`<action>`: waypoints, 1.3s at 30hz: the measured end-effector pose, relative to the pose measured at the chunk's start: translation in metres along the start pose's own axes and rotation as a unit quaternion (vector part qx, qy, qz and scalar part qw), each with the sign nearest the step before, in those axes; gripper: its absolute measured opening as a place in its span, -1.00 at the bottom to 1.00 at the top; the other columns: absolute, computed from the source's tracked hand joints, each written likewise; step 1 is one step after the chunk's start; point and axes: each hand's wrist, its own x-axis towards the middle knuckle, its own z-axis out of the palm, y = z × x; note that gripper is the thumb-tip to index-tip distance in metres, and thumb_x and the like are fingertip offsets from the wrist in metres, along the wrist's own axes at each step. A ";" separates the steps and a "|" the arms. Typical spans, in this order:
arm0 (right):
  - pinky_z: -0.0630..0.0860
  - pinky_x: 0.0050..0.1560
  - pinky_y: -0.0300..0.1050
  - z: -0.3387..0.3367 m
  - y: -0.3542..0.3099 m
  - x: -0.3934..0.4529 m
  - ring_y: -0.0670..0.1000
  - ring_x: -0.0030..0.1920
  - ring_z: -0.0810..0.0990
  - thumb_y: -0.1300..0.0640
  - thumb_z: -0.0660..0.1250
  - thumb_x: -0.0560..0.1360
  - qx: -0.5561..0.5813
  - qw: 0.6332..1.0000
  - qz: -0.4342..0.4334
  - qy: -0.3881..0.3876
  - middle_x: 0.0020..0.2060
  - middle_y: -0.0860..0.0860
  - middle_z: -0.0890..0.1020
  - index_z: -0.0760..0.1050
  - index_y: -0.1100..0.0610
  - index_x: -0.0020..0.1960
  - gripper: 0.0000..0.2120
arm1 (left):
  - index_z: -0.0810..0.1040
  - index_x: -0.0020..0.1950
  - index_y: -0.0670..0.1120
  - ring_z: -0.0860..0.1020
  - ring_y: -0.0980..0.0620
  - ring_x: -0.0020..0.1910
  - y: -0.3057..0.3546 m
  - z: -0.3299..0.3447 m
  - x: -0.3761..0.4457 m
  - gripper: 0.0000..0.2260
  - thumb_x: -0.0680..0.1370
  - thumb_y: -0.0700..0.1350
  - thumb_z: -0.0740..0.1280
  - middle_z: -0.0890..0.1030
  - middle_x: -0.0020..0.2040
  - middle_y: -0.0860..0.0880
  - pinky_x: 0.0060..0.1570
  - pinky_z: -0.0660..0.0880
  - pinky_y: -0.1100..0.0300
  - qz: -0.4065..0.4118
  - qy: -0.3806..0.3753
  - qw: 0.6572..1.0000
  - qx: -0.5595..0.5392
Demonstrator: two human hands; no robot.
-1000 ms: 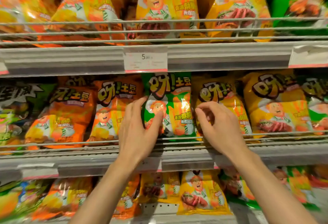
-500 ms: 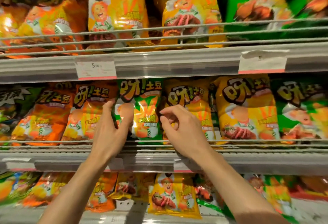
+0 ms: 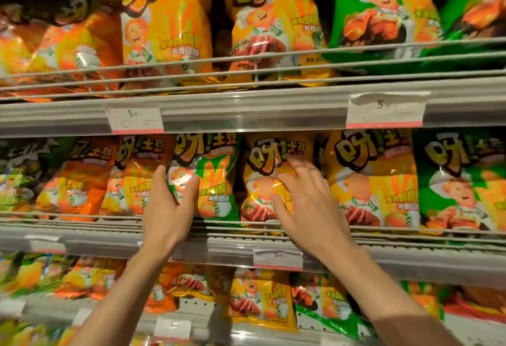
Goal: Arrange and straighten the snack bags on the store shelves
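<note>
Setting: store shelving, three wire-fronted tiers packed with snack bags.
Left hand (image 3: 167, 206): curled round left edge of green bag (image 3: 216, 181) — thumb on its front, fingers behind its side.
Right hand (image 3: 304, 203): fingers spread and fairly straight, pressing flat on front of yellow bag (image 3: 271, 178); nothing pinched.
Location: both bags on middle shelf (image 3: 232, 247), upright behind wire rail (image 3: 82, 218), side by side with a dark gap between.
Key relation: long axes vertical; green bag leans slightly — left hand nearer it, right hand nearer yellow.
Beyond: price tag (image 3: 135, 120) on upper shelf edge.
</note>
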 end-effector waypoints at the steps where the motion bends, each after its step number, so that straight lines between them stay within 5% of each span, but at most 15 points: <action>1: 0.40 0.42 0.15 0.001 -0.001 0.000 0.16 0.48 0.33 -0.10 0.14 0.64 -0.004 1.000 0.002 0.003 0.45 0.13 0.42 0.48 0.10 0.35 -0.59 | 0.10 0.65 -0.06 0.25 -0.13 0.58 -0.001 0.001 0.000 -0.22 0.58 0.37 0.17 0.23 0.63 -0.09 0.48 0.24 -0.11 0.010 0.000 1.000 0.009; 6: 0.37 0.43 0.13 0.002 -0.002 -0.001 0.14 0.48 0.32 -0.10 0.17 0.64 0.005 1.000 -0.011 0.011 0.46 0.12 0.41 0.50 0.09 0.35 -0.60 | 0.13 0.64 -0.09 0.24 -0.12 0.58 -0.008 0.003 -0.001 -0.26 0.60 0.34 0.13 0.23 0.63 -0.09 0.47 0.25 -0.13 0.040 0.010 0.998 0.047; 11: 0.24 0.39 -0.15 -0.022 0.008 -0.002 0.03 0.45 0.33 0.03 0.32 0.62 0.094 0.995 0.016 0.027 0.43 0.05 0.45 0.56 0.10 0.30 -0.71 | 0.16 0.62 -0.13 0.30 -0.20 0.54 -0.007 0.005 -0.001 -0.29 0.64 0.32 0.12 0.29 0.60 -0.16 0.41 0.32 -0.22 0.043 0.018 0.997 0.069; 16: 0.45 0.24 0.07 -0.062 0.051 -0.021 0.10 0.26 0.45 0.11 0.36 0.58 0.001 0.988 0.071 0.135 0.17 0.10 0.54 0.58 0.19 0.22 -0.74 | 0.23 0.55 -0.13 0.42 -0.28 0.41 -0.009 0.006 0.002 -0.27 0.60 0.39 0.08 0.40 0.49 -0.21 0.28 0.42 -0.28 0.047 0.024 0.996 0.075; 19: 0.43 0.24 0.16 -0.084 0.090 -0.033 0.21 0.28 0.45 0.04 0.32 0.58 -0.086 0.967 0.158 0.183 0.21 0.19 0.54 0.56 0.23 0.22 -0.68 | 0.25 0.51 -0.13 0.41 -0.30 0.36 -0.008 0.007 0.003 -0.29 0.58 0.38 0.07 0.39 0.43 -0.23 0.23 0.42 -0.27 0.061 0.030 0.995 0.078; 25: 0.34 0.35 0.24 -0.087 0.127 -0.047 0.29 0.32 0.41 -0.23 0.06 0.62 -0.116 0.946 0.284 0.108 0.23 0.31 0.51 0.49 0.29 0.27 -0.39 | 0.38 0.44 -0.31 0.33 -0.36 0.39 0.007 0.020 -0.003 -0.42 0.63 0.13 0.14 0.39 0.38 -0.38 0.36 0.29 -0.27 0.148 0.120 0.977 0.099; 30: 0.29 0.40 0.21 -0.082 0.129 -0.050 0.26 0.35 0.38 -0.17 0.05 0.68 -0.139 0.947 0.268 0.114 0.27 0.27 0.50 0.51 0.24 0.29 -0.47 | 0.42 0.44 -0.22 0.37 -0.33 0.37 0.048 0.034 -0.010 -0.55 0.60 -0.05 0.28 0.41 0.40 -0.33 0.33 0.28 -0.19 0.285 0.171 0.936 0.113; 36: 0.25 0.38 0.16 -0.093 0.136 -0.049 0.23 0.35 0.36 -0.16 0.12 0.67 -0.077 0.955 0.269 0.101 0.28 0.23 0.48 0.49 0.22 0.30 -0.52 | 0.55 0.34 -0.14 0.50 -0.10 0.25 0.113 0.084 -0.052 -0.59 0.59 0.07 0.28 0.59 0.22 -0.11 0.24 0.46 -0.02 0.349 -0.034 0.936 0.037; 39: 0.26 0.37 0.18 -0.108 0.149 -0.050 0.25 0.37 0.34 -0.18 0.19 0.64 -0.074 0.951 0.278 0.114 0.30 0.25 0.46 0.46 0.24 0.34 -0.47 | 0.51 0.40 -0.06 0.50 -0.07 0.25 0.143 0.114 -0.068 -0.51 0.62 0.23 0.19 0.58 0.25 -0.06 0.24 0.39 0.00 0.341 -0.091 0.933 0.075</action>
